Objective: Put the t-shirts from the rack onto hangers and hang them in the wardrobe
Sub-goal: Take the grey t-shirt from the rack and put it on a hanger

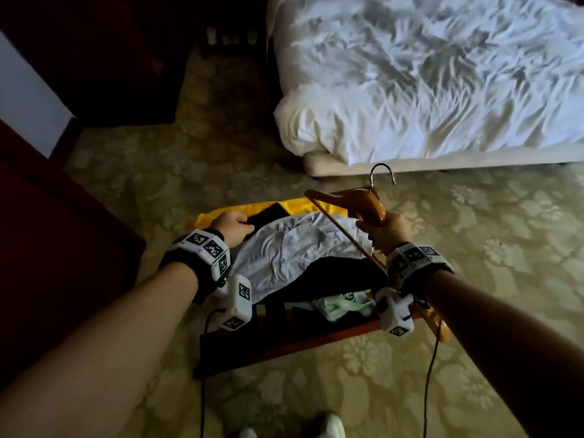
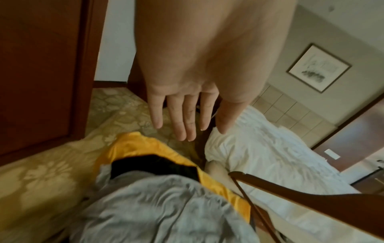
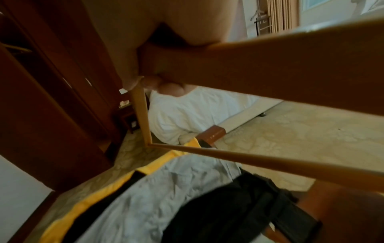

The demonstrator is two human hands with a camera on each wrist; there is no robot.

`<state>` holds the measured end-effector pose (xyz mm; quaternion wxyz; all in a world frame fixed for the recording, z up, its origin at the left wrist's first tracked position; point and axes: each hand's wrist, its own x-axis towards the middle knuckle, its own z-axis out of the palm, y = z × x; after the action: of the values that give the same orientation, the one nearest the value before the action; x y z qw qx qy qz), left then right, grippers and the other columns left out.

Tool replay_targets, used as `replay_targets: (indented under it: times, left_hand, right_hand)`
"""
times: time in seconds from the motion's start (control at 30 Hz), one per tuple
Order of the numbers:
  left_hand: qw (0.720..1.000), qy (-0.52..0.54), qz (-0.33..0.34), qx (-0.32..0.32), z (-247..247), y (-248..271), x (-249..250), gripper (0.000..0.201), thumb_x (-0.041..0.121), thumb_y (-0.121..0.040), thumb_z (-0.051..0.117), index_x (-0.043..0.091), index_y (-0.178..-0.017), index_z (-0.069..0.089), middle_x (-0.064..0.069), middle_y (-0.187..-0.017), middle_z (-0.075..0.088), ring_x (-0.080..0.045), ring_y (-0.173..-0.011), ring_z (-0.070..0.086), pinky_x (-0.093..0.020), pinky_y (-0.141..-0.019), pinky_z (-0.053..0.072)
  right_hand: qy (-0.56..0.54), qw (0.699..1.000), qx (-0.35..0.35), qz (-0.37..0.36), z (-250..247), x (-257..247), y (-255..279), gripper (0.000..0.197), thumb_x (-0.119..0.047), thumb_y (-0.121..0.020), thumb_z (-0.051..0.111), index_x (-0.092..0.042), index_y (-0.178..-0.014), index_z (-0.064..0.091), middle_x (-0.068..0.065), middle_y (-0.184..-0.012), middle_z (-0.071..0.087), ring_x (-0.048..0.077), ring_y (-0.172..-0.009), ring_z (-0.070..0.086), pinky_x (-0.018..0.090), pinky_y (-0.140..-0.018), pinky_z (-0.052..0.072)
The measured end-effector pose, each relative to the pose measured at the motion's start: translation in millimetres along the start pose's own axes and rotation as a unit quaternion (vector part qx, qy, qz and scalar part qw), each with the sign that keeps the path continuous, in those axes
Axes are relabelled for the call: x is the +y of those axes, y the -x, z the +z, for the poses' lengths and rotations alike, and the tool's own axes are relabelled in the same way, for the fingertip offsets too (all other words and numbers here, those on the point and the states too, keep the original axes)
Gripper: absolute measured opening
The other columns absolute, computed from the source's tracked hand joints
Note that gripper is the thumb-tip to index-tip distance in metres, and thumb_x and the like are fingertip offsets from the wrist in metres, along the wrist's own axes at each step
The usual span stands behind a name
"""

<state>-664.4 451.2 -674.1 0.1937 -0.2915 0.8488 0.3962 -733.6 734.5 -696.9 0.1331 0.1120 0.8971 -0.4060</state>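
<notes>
On the left, dark wooden wardrobe [image 1: 57, 254] panels are standing close beside the luggage rack [image 1: 284, 346], so there is little room on that side. The left hand [image 1: 232, 227] is reaching over the far end of the pile, its fingers [image 2: 178, 118] stretched out straight and slightly apart, holding nothing; from the wrist view they are hovering above the yellow cloth [image 2: 133, 144], probably to pick out a collar or hem. The grey t-shirt [image 1: 284, 251] is lying crumpled on top of the pile on the rack, over black clothes [image 1: 341, 282], with a pale green garment [image 1: 341, 306] nearer the person. To the right, the right hand [image 1: 387, 230] is gripping a wooden hanger [image 1: 369, 202], fingers wrapped round one arm of it, hook pointing up and away, likely kept lifted clear so the shirt can be threaded on. Further right, the carpet [image 1: 489, 248] is lying open towards the bed [image 1: 442, 83], giving the hanger room to swing; the bed's corner is near the hook.
</notes>
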Motion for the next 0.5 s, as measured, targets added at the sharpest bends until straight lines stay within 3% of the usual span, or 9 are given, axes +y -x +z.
replay_targets:
  times: [0.03, 0.1, 0.17, 0.3, 0.33, 0.4, 0.43, 0.5]
  left_hand:
    - [1.000, -0.005, -0.004, -0.006, 13.8, -8.1, -13.0, 0.045, 0.023, -0.094, 0.056, 0.007, -0.134, 0.046, -0.014, -0.135, 0.050, -0.032, -0.121, 0.049, -0.038, -0.100, 0.040]
    - [1.000, -0.013, -0.016, -0.016, 39.0, -19.7, -36.2, 0.047, 0.022, -0.094, 0.056, 0.006, -0.136, 0.043, -0.014, -0.138, 0.047, -0.033, -0.124, 0.047, -0.039, -0.102, 0.038]
    - [0.999, -0.003, -0.034, -0.030, 59.1, -33.3, -59.3, 0.048, 0.018, -0.094, 0.055, 0.004, -0.138, 0.041, -0.015, -0.141, 0.043, -0.032, -0.127, 0.043, -0.040, -0.105, 0.037]
    - [0.996, 0.023, -0.073, -0.039, 89.9, -52.8, -95.0, 0.052, 0.015, -0.094, 0.055, 0.007, -0.141, 0.035, -0.017, -0.142, 0.040, -0.036, -0.128, 0.041, -0.044, -0.105, 0.037]
    - [0.995, 0.041, -0.085, -0.042, 97.8, -58.4, -102.1, 0.043, 0.012, -0.095, 0.053, 0.007, -0.135, 0.040, -0.018, -0.137, 0.043, -0.037, -0.128, 0.041, -0.044, -0.104, 0.038]
    - [0.991, 0.064, -0.105, -0.054, 110.9, -64.0, -111.7, 0.016, 0.003, -0.096, 0.048, 0.011, -0.108, 0.052, -0.018, -0.126, 0.049, -0.039, -0.129, 0.039, -0.041, -0.099, 0.037]
    - [0.990, 0.072, -0.106, -0.052, 114.6, -64.7, -112.8, 0.018, 0.002, -0.096, 0.047, 0.013, -0.108, 0.052, -0.017, -0.130, 0.046, -0.037, -0.130, 0.038, -0.042, -0.101, 0.036]
    - [0.988, 0.075, -0.124, -0.054, 126.5, -70.4, -120.8, 0.043, 0.008, -0.095, 0.051, 0.014, -0.136, 0.040, -0.015, -0.142, 0.039, -0.033, -0.128, 0.042, -0.042, -0.104, 0.039]
  right_hand:
    - [0.006, 1.000, 0.001, 0.001, 11.5, 15.8, -5.1, 0.024, -0.031, -0.073, 0.076, -0.018, -0.063, 0.059, 0.011, -0.065, 0.061, 0.024, -0.063, 0.058, 0.044, -0.071, 0.055]
    - [0.009, 1.000, 0.012, 0.005, 28.9, 37.9, -6.4, 0.023, -0.033, -0.073, 0.076, -0.013, -0.079, 0.068, 0.015, -0.074, 0.065, 0.028, -0.072, 0.063, 0.047, -0.074, 0.055]
    - [0.025, 0.999, 0.018, 0.015, 42.4, 54.1, -6.8, 0.033, -0.033, -0.078, 0.072, -0.007, -0.099, 0.069, 0.017, -0.088, 0.068, 0.031, -0.085, 0.065, 0.039, -0.076, 0.053]
    - [0.010, 1.000, 0.021, 0.006, 65.1, 76.9, -7.3, 0.033, -0.028, -0.082, 0.070, -0.007, -0.108, 0.066, 0.017, -0.101, 0.068, 0.030, -0.098, 0.063, 0.030, -0.076, 0.043]
    - [0.003, 1.000, 0.021, -0.001, 70.2, 80.5, -8.0, 0.033, -0.026, -0.082, 0.070, -0.007, -0.109, 0.066, 0.017, -0.103, 0.068, 0.029, -0.100, 0.063, 0.028, -0.076, 0.041]
    - [-0.003, 1.000, 0.023, -0.021, 78.9, 84.0, -8.0, 0.032, -0.023, -0.082, 0.069, -0.007, -0.110, 0.066, 0.016, -0.104, 0.068, 0.026, -0.102, 0.062, 0.024, -0.075, 0.038]
    - [-0.004, 0.999, 0.021, -0.031, 80.8, 81.8, -7.5, 0.031, -0.022, -0.083, 0.069, -0.007, -0.110, 0.066, 0.016, -0.104, 0.068, 0.026, -0.101, 0.062, 0.023, -0.074, 0.038]
    - [0.000, 0.998, 0.022, -0.051, 86.5, 82.3, -5.8, 0.028, -0.021, -0.083, 0.068, -0.005, -0.106, 0.066, 0.017, -0.102, 0.068, 0.028, -0.099, 0.062, 0.024, -0.073, 0.038]
